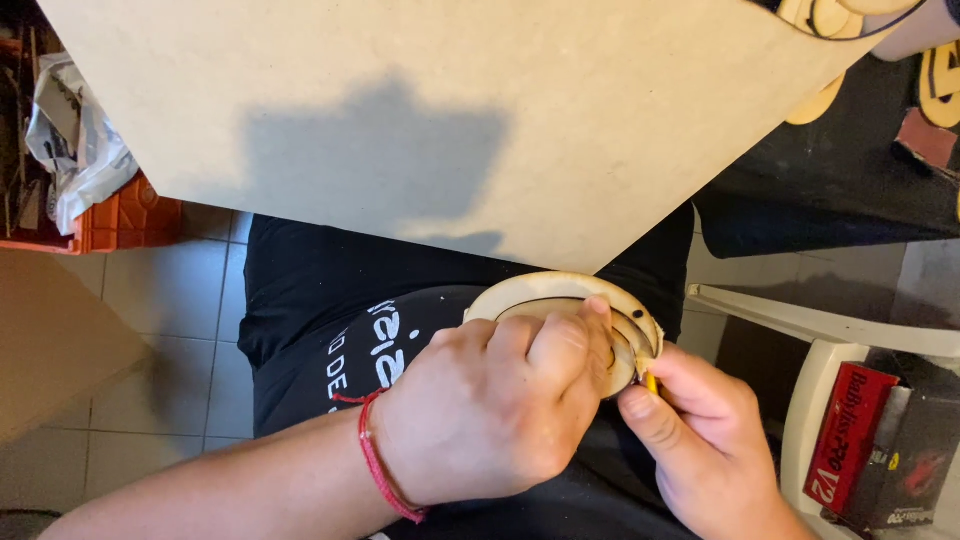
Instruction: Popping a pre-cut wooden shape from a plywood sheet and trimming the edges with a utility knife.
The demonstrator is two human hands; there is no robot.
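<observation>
Just two hands [490, 400], one wooden ring [560, 292]

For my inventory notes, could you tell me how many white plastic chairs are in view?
1: the white plastic chair stands at the lower right beside the person, with boxes on its seat. Others may be out of view.

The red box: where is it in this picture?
In the head view, the red box sits at the lower right on a white chair, right of the right hand.
</observation>
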